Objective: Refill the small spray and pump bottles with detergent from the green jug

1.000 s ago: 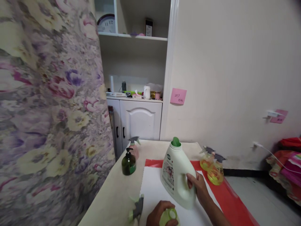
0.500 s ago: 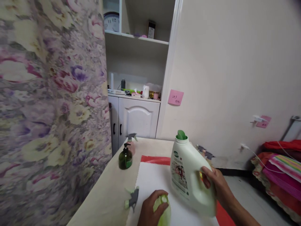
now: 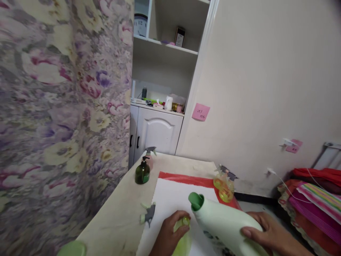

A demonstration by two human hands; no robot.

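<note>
My right hand (image 3: pixel 262 231) grips a large pale green detergent jug (image 3: pixel 225 220). The jug is tilted far over to the left, its dark green pour spout (image 3: pixel 196 202) above and to the right of a small bottle. No stream of liquid shows at the spout. My left hand (image 3: pixel 170 231) is wrapped round the neck of that small yellow-green bottle (image 3: pixel 183 243), which stands uncapped on white paper (image 3: pixel 170 193). A grey trigger spray head (image 3: pixel 148 214) lies left of my left hand. At the bottom left sits a pale green cap (image 3: pixel 71 248), partly cut off.
A dark green pump bottle (image 3: pixel 142 172) and a pinkish spray bottle (image 3: pixel 149 160) stand at the back left. Two spray bottles with yellow liquid (image 3: pixel 226 190) stand at the right table edge. A floral curtain (image 3: pixel 66 124) hangs at the left.
The jug has tipped from nearly upright to strongly leaning left, its spout coming down toward the small bottle. My left hand keeps its hold. The view has shifted slightly, showing the pale green cap.
</note>
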